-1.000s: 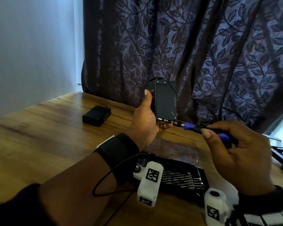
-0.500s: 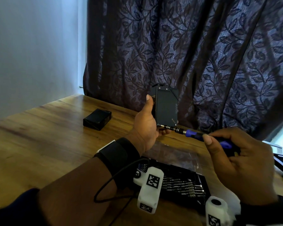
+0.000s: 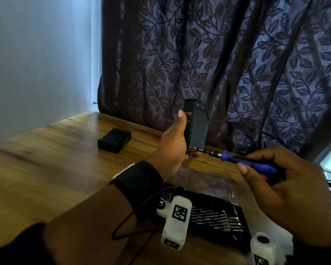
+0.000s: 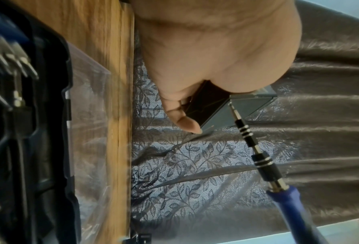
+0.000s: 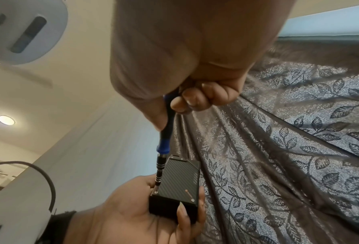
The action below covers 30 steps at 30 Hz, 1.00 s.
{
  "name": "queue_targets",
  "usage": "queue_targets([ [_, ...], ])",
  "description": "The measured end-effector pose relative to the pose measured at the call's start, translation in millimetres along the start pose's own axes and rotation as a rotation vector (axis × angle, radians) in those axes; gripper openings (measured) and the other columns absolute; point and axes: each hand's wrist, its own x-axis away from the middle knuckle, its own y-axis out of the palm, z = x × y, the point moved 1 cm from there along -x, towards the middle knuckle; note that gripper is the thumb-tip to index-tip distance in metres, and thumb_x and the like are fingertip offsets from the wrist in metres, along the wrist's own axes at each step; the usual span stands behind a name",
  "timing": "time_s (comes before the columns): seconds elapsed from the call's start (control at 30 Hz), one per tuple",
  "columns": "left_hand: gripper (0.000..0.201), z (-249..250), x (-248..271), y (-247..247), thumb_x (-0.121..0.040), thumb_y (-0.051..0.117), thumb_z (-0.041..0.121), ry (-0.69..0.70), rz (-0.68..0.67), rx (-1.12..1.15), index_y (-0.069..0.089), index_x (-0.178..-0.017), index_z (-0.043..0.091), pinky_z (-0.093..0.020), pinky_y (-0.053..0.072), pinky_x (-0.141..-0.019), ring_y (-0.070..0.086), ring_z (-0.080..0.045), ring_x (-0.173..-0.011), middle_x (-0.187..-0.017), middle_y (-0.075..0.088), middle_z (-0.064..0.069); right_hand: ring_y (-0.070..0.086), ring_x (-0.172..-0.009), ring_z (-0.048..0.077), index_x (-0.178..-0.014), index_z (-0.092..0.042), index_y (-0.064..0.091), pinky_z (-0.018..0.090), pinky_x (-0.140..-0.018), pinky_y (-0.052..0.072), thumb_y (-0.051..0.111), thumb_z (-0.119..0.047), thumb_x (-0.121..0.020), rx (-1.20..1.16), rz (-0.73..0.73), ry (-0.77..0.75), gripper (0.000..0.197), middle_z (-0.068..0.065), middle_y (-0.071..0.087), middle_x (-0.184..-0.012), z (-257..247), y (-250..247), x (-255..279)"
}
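Aloft, black box (image 3: 199,129) within curled left fingers (image 3: 182,121) — screwdriver (image 3: 237,159) between pinching right fingers (image 3: 266,153), tip at its lower corner.

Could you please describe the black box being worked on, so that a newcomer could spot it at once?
Find the wooden table before the leaf-patterned curtain. Above its far edge the left hand holds a black box upright, a blue-handled screwdriver pressed to its lower corner. The second black box lies flat on the table; this one shows a woven-pattern face.
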Motion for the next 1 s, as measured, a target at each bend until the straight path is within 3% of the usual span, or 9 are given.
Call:
queue_targets([
  [0.27, 0.063, 2.2, 2.1, 0.5, -0.1, 0.04, 0.067, 0.014, -0.007, -0.01, 0.069, -0.126, 0.018, -0.031, 0.057, -0.056, 0.072, -0.024, -0.086, -0.111, 0.077, -0.011, 0.06, -0.067, 0.007, -0.073, -0.03, 0.067, 0.009, -0.049, 0.035, 0.057, -0.053, -0.092, 0.112, 0.006, 0.052, 0.031, -0.011, 0.054, -0.051, 6.4, 0.6, -2.7],
  [0.4, 0.063, 3.8, 2.8, 0.8, -0.1, 0.039, 0.067, 0.013, -0.005, -0.012, 0.069, -0.125, 0.018, -0.033, 0.058, -0.059, 0.072, -0.024, -0.088, -0.109, 0.077, -0.01, 0.06, -0.057, 0.002, -0.09, -0.036, 0.064, 0.005, -0.049, 0.036, 0.069, -0.045, -0.087, 0.019, -0.031, 0.069, 0.01, -0.007, 0.061, -0.058, 8.5, -0.9, -2.8],
  [0.47, 0.065, 3.5, 3.0, 1.6, -0.1, 0.039, 0.068, 0.012, -0.011, -0.024, 0.067, -0.13, 0.018, -0.035, 0.058, -0.061, 0.072, -0.025, -0.09, -0.113, 0.076, -0.011, 0.057, -0.05, 0.001, -0.09, -0.029, 0.062, 0.002, -0.047, 0.033, 0.072, -0.037, -0.083, 0.01, -0.043, 0.073, 0.015, -0.006, 0.063, -0.066, 11.3, -1.5, -2.4],
  [0.53, 0.065, 3.4, 3.2, 2.0, -0.099, 0.039, 0.068, 0.013, -0.013, -0.031, 0.066, -0.132, 0.019, -0.036, 0.057, -0.062, 0.071, -0.025, -0.089, -0.114, 0.075, -0.011, 0.056, -0.05, 0.002, -0.083, -0.025, 0.06, 0.002, -0.045, 0.031, 0.075, -0.036, -0.087, 0.024, -0.039, 0.075, 0.019, -0.013, 0.065, -0.078, 13.2, -1.2, -2.8],
  [0.63, 0.065, 2.8, 3.1, 1.7, -0.099, 0.04, 0.067, 0.017, -0.015, -0.031, 0.067, -0.13, 0.017, -0.036, 0.057, -0.061, 0.072, -0.022, -0.083, -0.105, 0.076, -0.008, 0.057, -0.053, 0.007, -0.078, -0.024, 0.062, 0.005, -0.043, 0.031, 0.07, -0.048, -0.088, 0.047, -0.039, 0.079, 0.026, -0.002, 0.056, -0.052, 16.3, -0.7, -2.3],
  [0.77, 0.065, 2.3, 3.1, 1.6, -0.099, 0.039, 0.067, 0.017, -0.01, -0.042, 0.068, -0.129, 0.017, -0.035, 0.058, -0.061, 0.072, -0.02, -0.08, -0.104, 0.077, -0.007, 0.057, -0.055, 0.01, -0.072, -0.024, 0.063, 0.01, -0.043, 0.031, 0.058, -0.053, -0.09, 0.043, -0.047, 0.085, 0.034, -0.004, 0.051, -0.048, 19.9, 1.1, -1.5],
  [0.83, 0.064, 2.1, 3.4, 2.2, -0.1, 0.039, 0.067, 0.014, -0.01, -0.047, 0.068, -0.129, 0.018, -0.033, 0.057, -0.059, 0.072, -0.019, -0.079, -0.103, 0.077, -0.007, 0.057, -0.055, 0.011, -0.076, -0.025, 0.064, 0.01, -0.044, 0.032, 0.06, -0.05, -0.091, 0.023, -0.048, 0.068, 0.03, 0.0, 0.057, -0.056, 19.0, 0.3, -1.3],
  [0.9, 0.064, 2.2, 4.5, 2.7, -0.1, 0.039, 0.067, 0.01, -0.011, -0.052, 0.067, -0.13, 0.018, -0.033, 0.057, -0.059, 0.072, -0.019, -0.079, -0.102, 0.077, -0.006, 0.056, -0.052, 0.009, -0.088, -0.026, 0.063, 0.007, -0.045, 0.033, 0.068, -0.04, -0.088, -0.035, -0.037, 0.054, 0.015, -0.006, 0.066, -0.079, 17.5, -0.8, -1.4],
  [1.0, 0.063, 1.8, 5.5, 3.0, -0.1, 0.039, 0.067, 0.002, -0.012, -0.056, 0.068, -0.129, 0.019, -0.033, 0.057, -0.059, 0.072, -0.018, -0.078, -0.1, 0.077, -0.005, 0.055, -0.051, 0.01, -0.091, -0.026, 0.059, 0.006, -0.045, 0.034, 0.07, -0.04, -0.085, -0.048, -0.042, 0.019, 0.02, -0.009, 0.065, -0.09, 15.3, -2.8, -0.8],
])
